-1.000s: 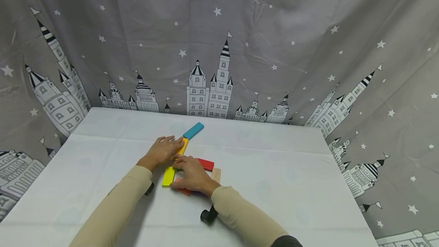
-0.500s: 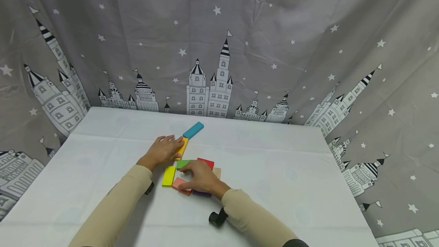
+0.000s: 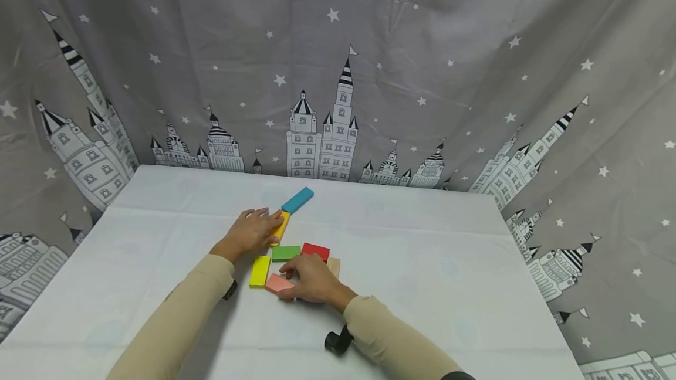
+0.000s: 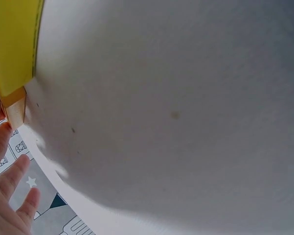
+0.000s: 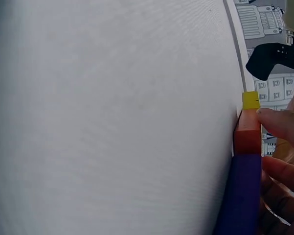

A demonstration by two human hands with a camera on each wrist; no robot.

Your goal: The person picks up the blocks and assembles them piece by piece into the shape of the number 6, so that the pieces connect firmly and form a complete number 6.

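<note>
On the white table, flat coloured blocks form a loop with a tail. My left hand [image 3: 248,234] holds the orange-yellow block [image 3: 280,229] between thumb and fingers. A blue block [image 3: 298,200] extends from its far end. My right hand [image 3: 311,280] pinches the salmon block [image 3: 277,282], thumb on the near side and fingers on the far side. Around the loop are a yellow block [image 3: 259,272], a green block [image 3: 286,254], a red block [image 3: 316,251] and a plain wood block [image 3: 334,266]. A purple block [image 5: 242,196] shows in the right wrist view, mostly hidden by my hand in the head view.
The white-covered table [image 3: 422,286] stretches past the blocks on both sides. Behind it hangs a grey curtain [image 3: 433,28] with printed castles and stars. A black wrist camera [image 3: 338,342] juts from below my right sleeve.
My right hand has moved off the green block, towards me and slightly right, onto the salmon block. The green and red blocks are now uncovered. My left hand stays in place.
</note>
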